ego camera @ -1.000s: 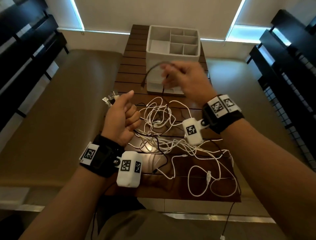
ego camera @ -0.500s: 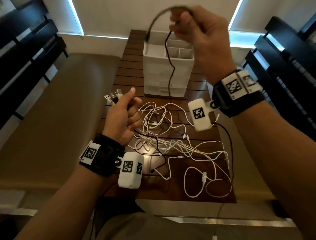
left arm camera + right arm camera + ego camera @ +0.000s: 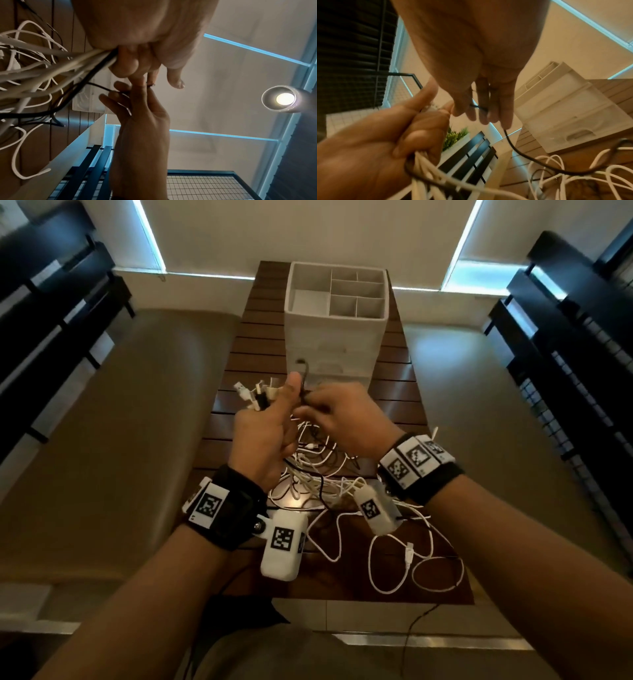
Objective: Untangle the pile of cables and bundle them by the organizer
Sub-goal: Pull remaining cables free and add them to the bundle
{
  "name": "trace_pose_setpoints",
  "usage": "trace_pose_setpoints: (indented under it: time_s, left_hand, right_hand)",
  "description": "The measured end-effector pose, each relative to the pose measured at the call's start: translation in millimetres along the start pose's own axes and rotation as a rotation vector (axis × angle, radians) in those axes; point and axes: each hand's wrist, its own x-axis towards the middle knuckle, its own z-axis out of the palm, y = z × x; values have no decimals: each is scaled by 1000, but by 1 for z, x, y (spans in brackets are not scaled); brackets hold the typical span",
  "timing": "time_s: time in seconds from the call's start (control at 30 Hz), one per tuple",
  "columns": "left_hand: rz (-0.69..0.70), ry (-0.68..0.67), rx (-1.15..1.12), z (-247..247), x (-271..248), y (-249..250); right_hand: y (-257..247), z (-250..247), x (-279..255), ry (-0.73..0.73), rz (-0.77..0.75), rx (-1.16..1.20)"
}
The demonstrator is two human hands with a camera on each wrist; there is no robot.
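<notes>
A tangle of white and black cables (image 3: 318, 474) lies on the wooden slat table (image 3: 253, 337). My left hand (image 3: 270, 426) grips a bundle of cable ends, thumb up, and several plugs (image 3: 255, 395) stick out past its knuckles. In the left wrist view the white cables (image 3: 51, 65) run into its fist. My right hand (image 3: 329, 409) touches the left one and pinches a thin black cable (image 3: 304, 381) at the fingertips. That black cable (image 3: 522, 152) hangs from my right fingers (image 3: 481, 112) down to the pile. The white organizer (image 3: 337, 313) stands just beyond both hands.
The organizer has several open compartments on top and drawers (image 3: 576, 128) in front. Tan benches (image 3: 113, 422) flank the table on both sides. Dark slatted chairs (image 3: 51, 313) stand further out. A loose white cable loop (image 3: 424, 570) lies near the table's near edge.
My right hand, raised high with the black cable half a second ago, has come down to meet the left hand. The left hand moved up and forward with its bundle.
</notes>
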Motion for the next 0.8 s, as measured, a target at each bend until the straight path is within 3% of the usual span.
trace_pose_setpoints:
  time_s: [0.1,0.17,0.33,0.5,0.57,0.63,0.73,0.8]
  left_hand:
    - [-6,21,28,-2,4,-2]
    - [-18,17,16,-8,6,3]
    - [-8,21,-133,-36,13,24]
    - [-8,54,-218,-60,20,26]
    - [-44,78,-204,-65,23,21]
    - [-119,120,-149,-65,25,13]
    - [-256,170,-49,-56,26,-1]
    - [-302,206,-39,-52,27,-7]
  right_hand:
    - [9,14,-2,-58,-108,-63]
    - [26,21,-2,-63,-63,-138]
    - [86,31,-13,-201,382,-353]
    - [113,25,-25,-284,673,-598]
    - [114,8,-16,-222,688,-451]
    - [106,-14,-2,-36,631,-221]
    - [77,-45,20,317,439,31]
    - [56,-58,29,425,323,226]
